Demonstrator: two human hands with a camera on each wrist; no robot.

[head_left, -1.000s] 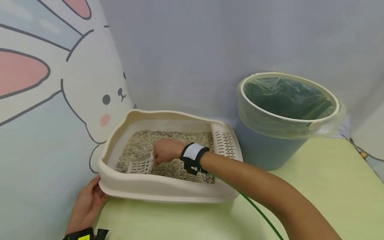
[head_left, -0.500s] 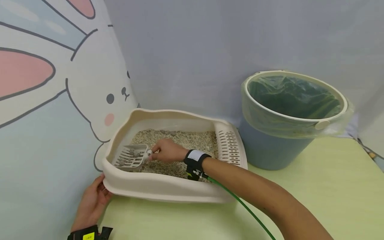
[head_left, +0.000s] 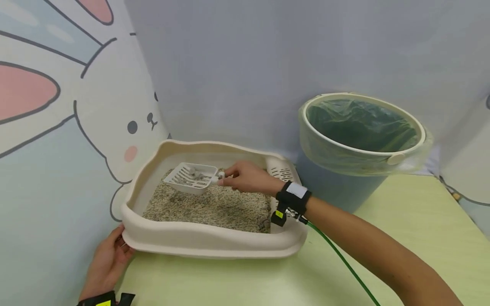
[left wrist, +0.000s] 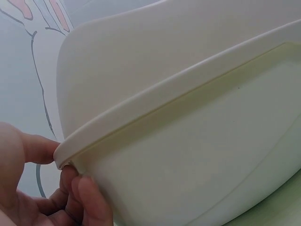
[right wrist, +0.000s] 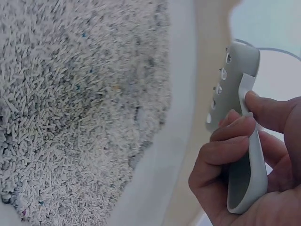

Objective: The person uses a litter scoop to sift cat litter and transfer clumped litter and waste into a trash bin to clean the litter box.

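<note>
The right hand (head_left: 245, 176) has its fingers (right wrist: 225, 150) curled round the handle of a slotted white scoop (head_left: 191, 177), held level above the litter (head_left: 214, 206), with a few grey clumps lying in it. The left hand (head_left: 109, 259) grips the near left corner of the litter tray (head_left: 199, 240), thumb on the rim and fingers (left wrist: 82, 202) tucked under the lip. The tray sits on the green desk (head_left: 402, 212), with a lined bin (head_left: 360, 144) just to its right. To do this well, I judge the scoop should stay flat and move slowly so loose grains sift back into the tray, while the left hand steadies the tray against sliding.
</note>
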